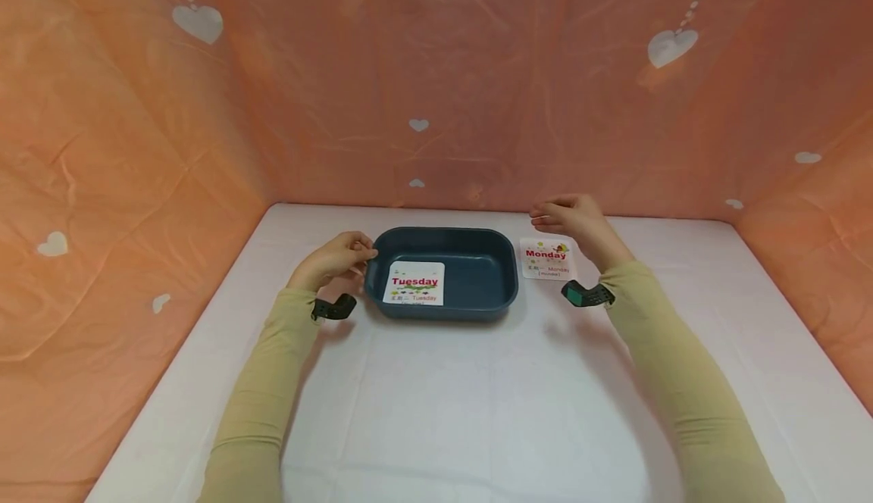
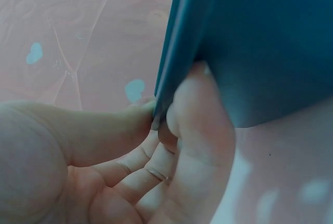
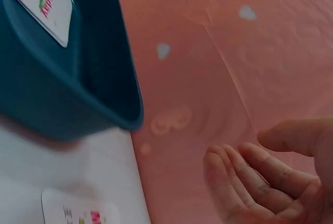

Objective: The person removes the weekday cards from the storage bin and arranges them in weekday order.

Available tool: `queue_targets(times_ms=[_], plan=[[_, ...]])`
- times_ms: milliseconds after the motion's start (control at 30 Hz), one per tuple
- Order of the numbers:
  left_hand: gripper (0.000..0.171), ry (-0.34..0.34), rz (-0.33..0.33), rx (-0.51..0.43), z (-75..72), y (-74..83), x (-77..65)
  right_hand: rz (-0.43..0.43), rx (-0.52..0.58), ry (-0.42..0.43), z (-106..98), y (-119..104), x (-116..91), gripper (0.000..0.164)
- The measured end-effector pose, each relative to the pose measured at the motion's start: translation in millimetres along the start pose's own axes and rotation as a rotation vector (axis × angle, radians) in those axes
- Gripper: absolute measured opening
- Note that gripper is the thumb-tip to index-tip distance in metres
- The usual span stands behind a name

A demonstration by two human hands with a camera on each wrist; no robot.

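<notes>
With my left grip (image 1: 334, 259) I pinch the dark blue tray (image 1: 477, 279) by its edge at nine o'clock, while my right grip (image 1: 576, 220) hangs relaxed above the white desk (image 1: 436, 404) toward the tray's two o'clock, fingers slightly bent. Inside the tray, toward eight o'clock, sits the Tuesday card (image 1: 414, 284), its lower edge hidden, so I can't quite tell whether it lies flat. The Monday card (image 1: 548, 260) lies just beside the tray at three o'clock.
</notes>
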State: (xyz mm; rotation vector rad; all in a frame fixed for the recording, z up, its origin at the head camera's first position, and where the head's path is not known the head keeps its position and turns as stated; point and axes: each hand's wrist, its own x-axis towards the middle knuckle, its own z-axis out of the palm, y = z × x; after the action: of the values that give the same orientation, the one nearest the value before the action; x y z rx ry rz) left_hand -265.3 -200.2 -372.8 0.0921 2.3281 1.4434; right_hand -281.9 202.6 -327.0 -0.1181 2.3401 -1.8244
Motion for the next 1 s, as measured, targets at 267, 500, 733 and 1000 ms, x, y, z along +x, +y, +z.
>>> queue_targets(times_ms=[267, 500, 733, 1000], plan=[[0.023, -0.008, -0.01, 0.008, -0.5, 0.3, 1.8, -0.048, 0.049, -0.106, 30.7, -10.3, 8.0, 0.037], [0.024, -0.019, -0.006, 0.006, -1.9, -2.6, 1.7, -0.01, 0.023, -0.171, 64.1, -9.4, 14.9, 0.033], [0.023, -0.043, 0.022, -0.025, -3.1, -5.5, 3.2, -0.001, -0.008, -0.271, 85.4, -3.4, 25.5, 0.034], [0.025, -0.065, 0.023, -0.04, -5.6, -6.5, 3.6, 0.08, -0.035, -0.352, 99.3, 2.0, 36.2, 0.038]])
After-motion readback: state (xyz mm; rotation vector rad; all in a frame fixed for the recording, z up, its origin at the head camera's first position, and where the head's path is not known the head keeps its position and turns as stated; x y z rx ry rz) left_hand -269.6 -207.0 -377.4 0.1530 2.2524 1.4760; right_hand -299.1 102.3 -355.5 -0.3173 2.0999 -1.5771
